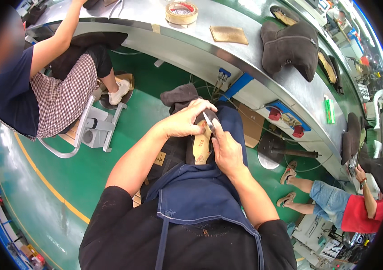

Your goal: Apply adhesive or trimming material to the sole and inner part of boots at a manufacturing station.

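Across my lap lies a dark suede boot (pixel 180 95), its pale yellow underside (pixel 202 148) turned up toward me. My left hand (pixel 184 120) is closed around its toe end, with the thumb pressing on the edge of the yellow part. Between the fingers of my right hand (pixel 228 150) is a knife (pixel 208 122), a pointed shiny metal blade laid against the boot near my left fingers. Its handle is hidden inside the hand.
A curved metal bench (pixel 232 54) runs ahead, carrying a tape roll (pixel 181 13), a tan cloth-like pad (pixel 229 34) and more dark boots (pixel 289 49). A seated person (pixel 61 85) works at left; another person (pixel 340 202) stands at right. A cardboard sheet (pixel 247 121) leans beneath the bench.
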`<control>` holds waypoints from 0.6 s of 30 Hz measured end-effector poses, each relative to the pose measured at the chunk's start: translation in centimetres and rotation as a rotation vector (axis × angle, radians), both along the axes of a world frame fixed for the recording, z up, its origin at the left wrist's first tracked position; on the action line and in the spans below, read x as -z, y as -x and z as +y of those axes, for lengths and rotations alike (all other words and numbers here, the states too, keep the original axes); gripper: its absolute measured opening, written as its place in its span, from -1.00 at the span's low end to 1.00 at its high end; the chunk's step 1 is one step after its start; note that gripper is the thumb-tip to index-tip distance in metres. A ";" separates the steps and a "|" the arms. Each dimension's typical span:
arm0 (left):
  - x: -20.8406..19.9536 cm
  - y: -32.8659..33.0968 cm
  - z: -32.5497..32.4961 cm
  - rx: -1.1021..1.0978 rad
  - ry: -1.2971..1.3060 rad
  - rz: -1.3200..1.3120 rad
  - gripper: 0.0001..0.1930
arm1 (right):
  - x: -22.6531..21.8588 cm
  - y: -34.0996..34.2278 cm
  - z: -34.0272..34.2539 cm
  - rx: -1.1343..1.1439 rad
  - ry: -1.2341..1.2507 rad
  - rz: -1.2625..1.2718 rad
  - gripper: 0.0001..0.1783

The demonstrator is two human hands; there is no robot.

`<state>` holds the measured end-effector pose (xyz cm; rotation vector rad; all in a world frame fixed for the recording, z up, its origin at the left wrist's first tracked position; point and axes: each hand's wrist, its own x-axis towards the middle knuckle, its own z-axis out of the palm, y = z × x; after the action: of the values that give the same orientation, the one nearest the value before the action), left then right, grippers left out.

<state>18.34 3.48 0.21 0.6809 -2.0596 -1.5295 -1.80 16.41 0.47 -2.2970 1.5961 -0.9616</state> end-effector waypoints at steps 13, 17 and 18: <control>0.4 -0.3 1.5 -0.150 0.039 0.132 -0.36 | 1.9 0.5 2.2 0.313 -0.449 -0.502 -0.38; 0.0 0.4 2.9 -0.214 0.092 0.190 -0.43 | 4.9 1.2 1.4 0.097 -0.730 -0.907 -0.05; 0.1 0.5 3.3 -0.239 0.067 0.238 -0.46 | 5.3 0.6 1.1 -0.024 -0.810 -1.111 0.08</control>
<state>17.80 6.83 0.14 0.6588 -1.7756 -1.3319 -2.43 17.54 -4.86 -0.9203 1.0969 -1.0144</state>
